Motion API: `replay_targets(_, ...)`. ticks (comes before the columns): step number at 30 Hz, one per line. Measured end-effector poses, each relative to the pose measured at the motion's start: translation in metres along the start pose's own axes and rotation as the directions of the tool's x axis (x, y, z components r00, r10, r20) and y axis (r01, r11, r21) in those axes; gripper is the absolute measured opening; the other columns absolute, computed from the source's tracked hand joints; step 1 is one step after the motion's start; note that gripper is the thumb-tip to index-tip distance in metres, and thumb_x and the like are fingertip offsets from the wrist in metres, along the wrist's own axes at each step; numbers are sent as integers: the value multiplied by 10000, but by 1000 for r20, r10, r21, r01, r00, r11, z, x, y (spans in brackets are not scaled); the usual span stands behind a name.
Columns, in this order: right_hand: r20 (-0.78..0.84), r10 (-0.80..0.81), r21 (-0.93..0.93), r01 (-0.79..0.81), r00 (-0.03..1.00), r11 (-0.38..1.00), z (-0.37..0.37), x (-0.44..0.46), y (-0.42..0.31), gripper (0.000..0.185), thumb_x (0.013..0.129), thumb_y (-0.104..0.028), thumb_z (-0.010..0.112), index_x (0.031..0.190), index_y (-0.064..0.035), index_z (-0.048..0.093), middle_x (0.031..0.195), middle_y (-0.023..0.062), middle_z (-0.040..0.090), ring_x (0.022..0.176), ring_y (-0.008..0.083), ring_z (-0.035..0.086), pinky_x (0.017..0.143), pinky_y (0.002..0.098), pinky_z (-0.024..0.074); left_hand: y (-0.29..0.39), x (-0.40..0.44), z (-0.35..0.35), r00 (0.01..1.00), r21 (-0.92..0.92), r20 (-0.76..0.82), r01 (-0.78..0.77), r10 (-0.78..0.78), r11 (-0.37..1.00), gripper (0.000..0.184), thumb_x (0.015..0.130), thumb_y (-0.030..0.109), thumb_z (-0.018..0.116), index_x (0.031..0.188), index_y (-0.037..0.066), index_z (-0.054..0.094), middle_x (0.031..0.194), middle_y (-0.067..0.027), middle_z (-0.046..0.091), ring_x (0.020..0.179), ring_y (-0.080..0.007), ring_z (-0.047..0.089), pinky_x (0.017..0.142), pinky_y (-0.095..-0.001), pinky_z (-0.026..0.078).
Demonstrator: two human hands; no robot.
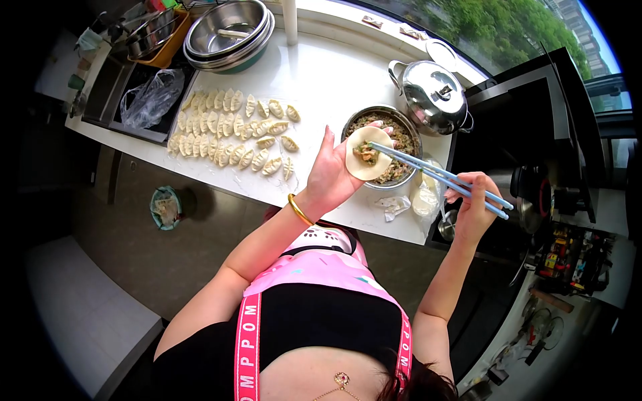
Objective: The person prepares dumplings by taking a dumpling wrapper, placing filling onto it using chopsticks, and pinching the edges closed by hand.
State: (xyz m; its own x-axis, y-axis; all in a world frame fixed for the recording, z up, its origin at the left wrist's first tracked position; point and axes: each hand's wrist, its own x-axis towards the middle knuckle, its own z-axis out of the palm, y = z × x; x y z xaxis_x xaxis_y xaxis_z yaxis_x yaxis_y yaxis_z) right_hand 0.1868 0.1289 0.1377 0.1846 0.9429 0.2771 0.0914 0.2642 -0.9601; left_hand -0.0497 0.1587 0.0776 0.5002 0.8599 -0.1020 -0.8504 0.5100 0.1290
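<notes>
On my left hand (332, 172) rests a round dumpling wrapper (363, 172), the fingers beneath it and the thumb raised apart at its left. A small lump of filling (366, 154) sits near the wrapper's middle. My right hand (476, 208) grips a pair of light blue chopsticks (441, 172), whose tips meet the filling on the wrapper. Behind and partly below the left hand stands a metal bowl (416, 168) of minced filling (401, 138). Several folded dumplings (227, 125) lie in rows on the white counter (321, 80), left of the hands.
A lidded steel pot (435, 97) stands behind the bowl. By the counter's front edge lie a crumpled white wrapping (394, 206) and a clear bag with pale contents (426, 199). Stacked metal basins (231, 40) occupy the back left. A lined bin (165, 207) stands on the floor.
</notes>
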Motion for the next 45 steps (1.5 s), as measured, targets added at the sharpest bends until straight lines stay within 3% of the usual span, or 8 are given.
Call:
replay_targets(6, -135, -15, 86, 27, 991, 996, -8, -3, -2, 344, 996, -209, 508, 821, 70, 608, 671, 150, 638, 505, 172, 616, 454, 233, 493, 4, 0, -3, 999, 22, -38, -14, 14, 1000, 811, 973, 597, 40, 1480, -8, 227, 1512, -181, 301, 1398, -329, 297, 1170, -426, 233)
replay_targets(10, -300, 154, -20, -168, 942, 986, -30, -20, 51, 304, 980, -212, 551, 838, 48, 619, 666, 123, 637, 517, 158, 621, 470, 230, 498, 18, -3, -16, 985, 21, -129, -115, 117, 993, 800, 983, 578, 56, 1465, -32, 247, 1509, -206, 296, 1396, -364, 291, 1172, -437, 225)
replay_targets(12, -291, 241, -33, -261, 926, 965, -35, -35, 99, 283, 971, -207, 573, 869, 50, 635, 674, 111, 642, 529, 152, 629, 482, 231, 509, 25, -7, -21, 984, 13, -121, -130, 131, 991, 802, 982, 595, 74, 1457, -18, 279, 1476, -179, 363, 1373, -318, 344, 1158, -427, 264)
replay_targets(16, -223, 343, -21, -356, 913, 934, -28, -55, 156, 296, 968, -215, 582, 911, 66, 651, 693, 106, 656, 548, 143, 639, 494, 224, 515, 31, -11, -24, 981, 59, -128, -136, 143, 989, 798, 984, 591, 80, 1462, -23, 264, 1490, -183, 340, 1380, -324, 331, 1162, -427, 254)
replay_targets(26, -270, 354, 76, -347, 896, 935, -4, -61, 209, 344, 968, -259, 581, 899, 74, 635, 768, 134, 668, 576, 171, 663, 532, 251, 566, 30, -19, -28, 973, 77, -167, -146, 157, 986, 787, 989, 584, 105, 1473, -23, 240, 1507, -182, 311, 1393, -322, 310, 1167, -417, 244)
replay_targets(34, -398, 550, 438, -374, 734, 817, -11, -78, 230, 361, 972, -288, 566, 893, 60, 621, 771, 132, 669, 585, 183, 673, 522, 231, 566, 32, -19, -28, 974, 73, -167, -141, 152, 987, 789, 989, 585, 104, 1472, -23, 241, 1503, -179, 318, 1394, -316, 309, 1169, -413, 240)
replay_targets(41, -450, 648, 586, -344, 615, 733, -20, -82, 221, 317, 962, -273, 586, 896, 33, 630, 763, 104, 666, 591, 158, 659, 549, 223, 574, 30, -15, -34, 977, 54, -151, -143, 149, 988, 777, 995, 563, 111, 1472, -41, 218, 1523, -216, 253, 1419, -360, 234, 1179, -444, 210)
replay_targets(45, -427, 646, 660, -270, 632, 701, -31, -78, 183, 300, 937, -284, 624, 875, 10, 643, 799, 85, 676, 622, 130, 656, 558, 210, 577, 26, -10, -31, 976, 65, -168, -128, 137, 990, 780, 993, 568, 100, 1473, -34, 223, 1523, -196, 271, 1417, -338, 250, 1178, -435, 212)
